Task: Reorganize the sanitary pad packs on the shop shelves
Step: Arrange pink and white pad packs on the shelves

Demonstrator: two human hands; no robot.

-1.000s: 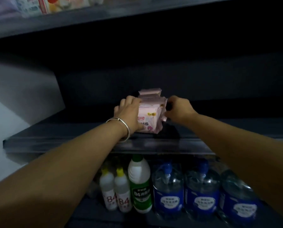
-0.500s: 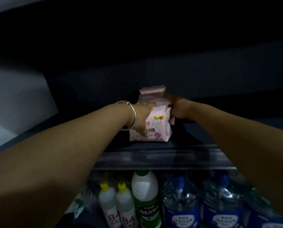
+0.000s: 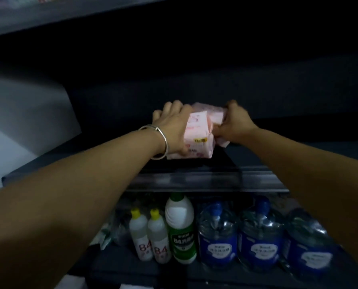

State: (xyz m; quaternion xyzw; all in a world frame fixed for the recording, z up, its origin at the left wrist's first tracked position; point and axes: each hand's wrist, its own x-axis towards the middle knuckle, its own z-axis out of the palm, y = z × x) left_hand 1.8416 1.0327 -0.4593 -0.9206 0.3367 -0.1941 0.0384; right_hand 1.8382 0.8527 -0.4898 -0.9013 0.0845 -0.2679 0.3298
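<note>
Both hands clamp pink pad packs point(image 3: 197, 140) on dark shelf point(image 3: 194, 180): L hand point(image 3: 172, 130) grips front pack, R hand point(image 3: 235, 124) pinches rear ones; best squared w/ even pressure.

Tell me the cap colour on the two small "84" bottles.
Yellow caps on both 84 bottles, clearest in the head view.

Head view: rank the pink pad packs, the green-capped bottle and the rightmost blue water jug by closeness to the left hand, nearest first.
1. Pink pad packs: on the middle shelf, gripped by the left hand.
2. Green-capped bottle: lower shelf, below that hand.
3. Rightmost blue water jug: lower shelf, far right.
</note>
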